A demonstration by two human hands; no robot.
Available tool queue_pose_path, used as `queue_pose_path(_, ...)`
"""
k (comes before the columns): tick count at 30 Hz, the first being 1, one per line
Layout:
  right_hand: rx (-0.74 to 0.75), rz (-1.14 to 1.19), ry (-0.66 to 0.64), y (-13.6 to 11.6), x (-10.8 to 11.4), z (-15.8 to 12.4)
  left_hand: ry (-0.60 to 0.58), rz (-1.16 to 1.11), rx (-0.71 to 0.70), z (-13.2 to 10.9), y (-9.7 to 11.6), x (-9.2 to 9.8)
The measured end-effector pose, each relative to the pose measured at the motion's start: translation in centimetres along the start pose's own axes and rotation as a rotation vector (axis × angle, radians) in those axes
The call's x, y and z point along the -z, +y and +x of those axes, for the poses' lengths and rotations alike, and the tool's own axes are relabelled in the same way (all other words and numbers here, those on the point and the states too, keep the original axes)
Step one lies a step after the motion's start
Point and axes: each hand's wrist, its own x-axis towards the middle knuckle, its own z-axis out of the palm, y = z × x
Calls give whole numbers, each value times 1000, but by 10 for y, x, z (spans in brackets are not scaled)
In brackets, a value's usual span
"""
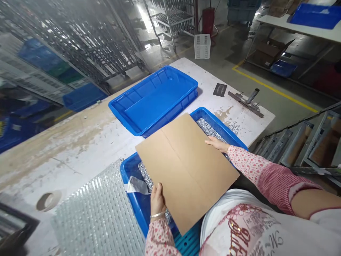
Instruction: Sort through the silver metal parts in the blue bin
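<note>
A flat sheet of brown cardboard (186,167) with a crease across it is held between my two hands. My left hand (157,201) grips its near left edge, thumb on top. On the opposite side my right hand (217,143) pinches the right edge, thumb over the top face. Beneath the sheet is a blue tray (127,169) holding many small shiny metal pieces (209,128); the cardboard hides most of them. A white scrap (137,185) hangs over the tray's left wall, near my left hand.
Behind the cardboard stands another blue tray (157,96). A sheet with rows of small silvery pieces (101,213) lies at left, beside a tape roll (48,201). A metal bar tool (246,103) and a dark square plate (220,90) lie at the table's far right.
</note>
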Motion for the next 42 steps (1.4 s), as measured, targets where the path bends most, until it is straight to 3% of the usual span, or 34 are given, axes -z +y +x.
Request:
queue_pose_path(4,-27,-35,51,-6,-3,1,22,14,18,0,3,-1)
queue_pose_path(8,34,14,-19,-11,-3,-2,11,-3,-16,-2,3,5)
queue_pose_path(14,-100,-24,25,-4,2,5,-8,1,65,5,-4,4)
queue_pose_path(21,-22,35,-18,-11,2,3,-34,-42,-20,-5,2,-1)
queue_pose_path(24,-61,50,-27,-13,3,4,-57,-60,-6,-3,2,-3)
queue_pose_path(31,-102,26,12,-7,8,9,-59,-73,28,6,-7,-3)
queue_pose_path(42,-128,37,18,-4,14,9,-112,-110,61,-1,-6,0)
